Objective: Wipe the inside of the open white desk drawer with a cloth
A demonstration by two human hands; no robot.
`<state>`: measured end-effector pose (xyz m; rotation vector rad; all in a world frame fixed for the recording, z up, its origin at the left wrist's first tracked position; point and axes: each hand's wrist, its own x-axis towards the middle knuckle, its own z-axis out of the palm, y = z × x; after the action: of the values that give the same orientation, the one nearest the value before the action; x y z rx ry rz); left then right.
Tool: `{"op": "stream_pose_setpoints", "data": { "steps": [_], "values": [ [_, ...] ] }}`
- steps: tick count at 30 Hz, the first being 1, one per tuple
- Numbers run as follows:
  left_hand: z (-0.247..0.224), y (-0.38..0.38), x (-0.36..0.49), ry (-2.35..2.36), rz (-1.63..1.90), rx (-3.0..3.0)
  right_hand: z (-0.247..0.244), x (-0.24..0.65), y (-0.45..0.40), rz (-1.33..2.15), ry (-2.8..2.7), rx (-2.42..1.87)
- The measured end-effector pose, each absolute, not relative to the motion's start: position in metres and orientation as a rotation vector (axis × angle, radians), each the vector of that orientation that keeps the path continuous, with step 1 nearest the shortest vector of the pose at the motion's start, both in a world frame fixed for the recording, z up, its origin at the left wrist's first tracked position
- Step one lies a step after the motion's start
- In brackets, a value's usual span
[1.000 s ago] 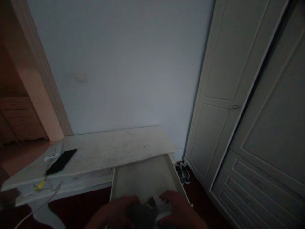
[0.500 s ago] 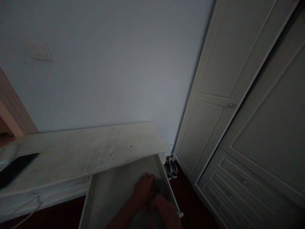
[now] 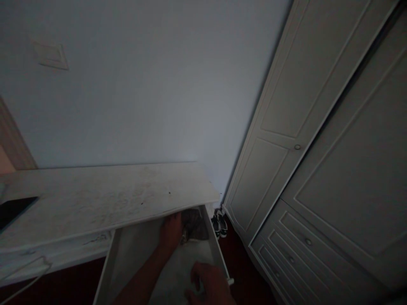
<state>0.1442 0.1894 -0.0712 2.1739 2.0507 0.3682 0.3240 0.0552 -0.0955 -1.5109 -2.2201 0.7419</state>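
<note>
A dark grey folded cloth point(image 3: 196, 226) lies in the back right corner of a pulled-out white drawer point(image 3: 132, 262). My left hand point(image 3: 172, 231) reaches deep into the drawer, its fingers closed at the cloth's left edge. Dim light hides the fingertips. Nearer the drawer's front, my right hand point(image 3: 210, 281) hovers apart from the cloth. Its fingers are bent and spread, with nothing between them.
Above the drawer runs the worn white desk top point(image 3: 104, 190), with a dark flat tablet-like object point(image 3: 14, 212) at left. Shoes point(image 3: 219, 223) stand on the dark red floor, right of the drawer. A pale wardrobe point(image 3: 280, 169) rises at right. A cable point(image 3: 27, 275) hangs at lower left.
The cloth has gone from the drawer's right middle to its back right corner, my left hand moving forward with it. My right hand has let go and drawn back. The view has shifted slightly.
</note>
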Motion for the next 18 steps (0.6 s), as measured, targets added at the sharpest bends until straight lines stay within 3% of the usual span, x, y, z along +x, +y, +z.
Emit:
{"op": "stream_pose_setpoints", "data": {
  "steps": [18],
  "values": [
    [-0.039, 0.124, 0.058, 2.335, -0.101, 2.304, -0.071, 0.322, 0.063, 0.852, -2.032, -1.472]
  ]
}}
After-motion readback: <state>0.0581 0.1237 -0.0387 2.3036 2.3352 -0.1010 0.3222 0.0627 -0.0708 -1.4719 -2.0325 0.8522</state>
